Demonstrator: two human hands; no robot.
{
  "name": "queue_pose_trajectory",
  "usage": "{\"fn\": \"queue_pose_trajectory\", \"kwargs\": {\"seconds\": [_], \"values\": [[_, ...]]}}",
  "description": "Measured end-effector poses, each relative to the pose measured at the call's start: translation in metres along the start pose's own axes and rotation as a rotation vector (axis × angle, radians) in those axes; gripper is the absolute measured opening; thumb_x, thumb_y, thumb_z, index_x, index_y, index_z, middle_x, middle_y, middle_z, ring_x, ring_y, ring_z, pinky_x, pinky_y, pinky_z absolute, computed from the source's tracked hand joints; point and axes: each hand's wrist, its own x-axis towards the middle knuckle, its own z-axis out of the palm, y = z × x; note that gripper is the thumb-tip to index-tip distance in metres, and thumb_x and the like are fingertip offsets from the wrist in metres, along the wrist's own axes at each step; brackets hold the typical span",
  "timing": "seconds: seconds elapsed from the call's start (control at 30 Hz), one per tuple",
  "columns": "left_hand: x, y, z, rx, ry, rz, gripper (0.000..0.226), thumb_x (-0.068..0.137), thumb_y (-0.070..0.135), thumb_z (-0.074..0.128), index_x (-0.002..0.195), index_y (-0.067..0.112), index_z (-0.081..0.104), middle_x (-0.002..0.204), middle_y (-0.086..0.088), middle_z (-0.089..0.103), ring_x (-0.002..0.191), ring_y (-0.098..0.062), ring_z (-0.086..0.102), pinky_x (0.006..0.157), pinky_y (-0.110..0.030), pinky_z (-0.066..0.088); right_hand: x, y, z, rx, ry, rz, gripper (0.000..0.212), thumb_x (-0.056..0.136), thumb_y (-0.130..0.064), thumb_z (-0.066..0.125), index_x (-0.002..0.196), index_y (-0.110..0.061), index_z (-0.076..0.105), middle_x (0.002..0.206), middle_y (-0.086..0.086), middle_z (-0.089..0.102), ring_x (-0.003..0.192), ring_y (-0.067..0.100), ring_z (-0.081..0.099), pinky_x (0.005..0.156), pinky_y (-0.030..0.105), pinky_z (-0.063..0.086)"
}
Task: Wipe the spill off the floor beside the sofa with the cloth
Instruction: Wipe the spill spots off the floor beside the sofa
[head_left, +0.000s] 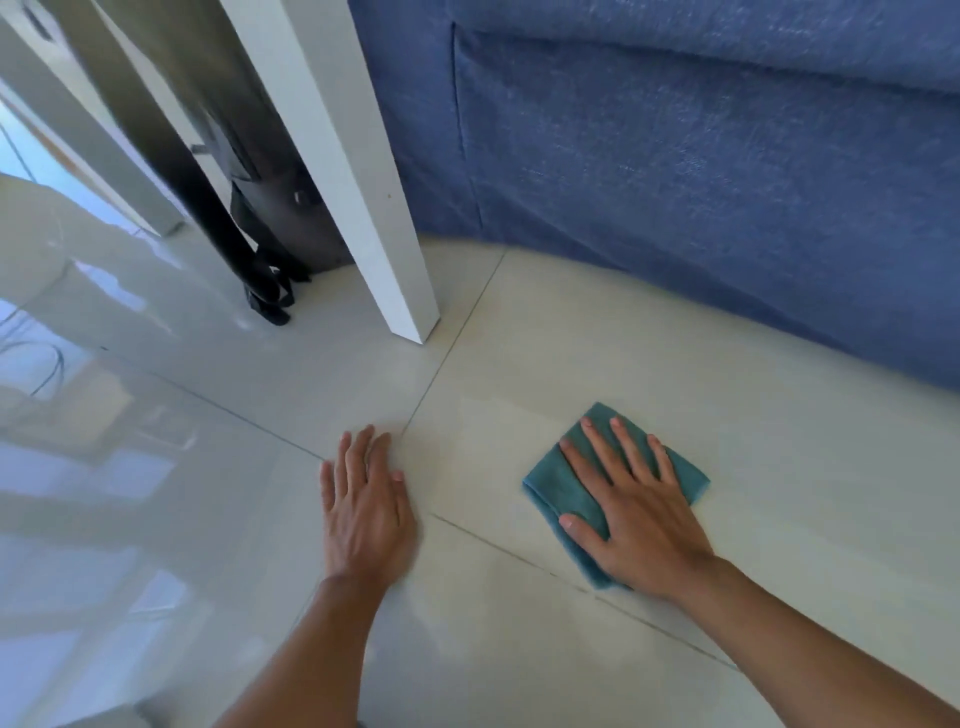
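A folded teal cloth (556, 483) lies flat on the pale tiled floor (597, 364), a short way in front of the blue sofa (701, 182). My right hand (631, 512) presses down on the cloth with its fingers spread, palm flat. My left hand (366, 501) rests flat on the bare floor to the left of the cloth, fingers apart, holding nothing. No clear puddle shows on the tiles; only a faint sheen lies around the cloth.
A white table leg (363, 182) stands on the floor left of the sofa. Behind it a dark bag with straps (270, 249) leans on the floor. Glossy tiles with reflections stretch to the left.
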Motion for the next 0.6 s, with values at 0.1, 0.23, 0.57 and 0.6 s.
{"fn": "queue_pose_trajectory", "kwargs": {"seconds": [0.1,0.23,0.57,0.6], "values": [[-0.001,-0.009,-0.005,-0.041,0.028,-0.03,0.062,0.099,0.042,0.019,0.149,0.01,0.039,0.158,-0.008,0.035,0.153,-0.023,0.018,0.126,-0.039,0.005,-0.011,-0.049,0.009,0.048,-0.036,-0.164,0.086,0.089,-0.075,0.038,0.162,-0.034,0.016,0.171,-0.005,0.001,0.157,0.022,-0.01,0.124,0.056,0.004],[-0.002,-0.012,-0.004,-0.063,0.044,-0.001,0.062,0.1,0.044,0.018,0.147,0.011,0.042,0.155,-0.004,0.039,0.153,-0.02,0.02,0.126,-0.037,0.005,0.019,-0.094,0.015,0.055,-0.02,-0.24,0.088,0.086,-0.077,0.041,0.161,-0.036,0.019,0.171,-0.006,0.004,0.157,0.022,-0.008,0.125,0.055,0.001],[0.003,-0.018,-0.002,-0.069,0.035,-0.009,0.061,0.099,0.05,0.026,0.143,0.012,0.044,0.15,-0.006,0.044,0.15,-0.023,0.025,0.123,-0.046,0.017,0.124,-0.089,-0.003,0.099,0.013,-0.148,0.081,0.09,-0.074,0.037,0.16,-0.036,0.019,0.171,-0.011,0.005,0.157,0.018,-0.004,0.125,0.05,-0.002],[0.002,-0.018,-0.002,-0.063,0.034,-0.009,0.061,0.098,0.052,0.028,0.142,0.013,0.045,0.149,-0.005,0.044,0.15,-0.024,0.026,0.123,-0.046,0.018,0.122,-0.087,-0.004,0.205,0.015,-0.149,0.076,0.093,-0.066,0.043,0.159,-0.034,0.025,0.17,-0.011,0.011,0.157,0.015,0.0,0.126,0.047,-0.002]]}}
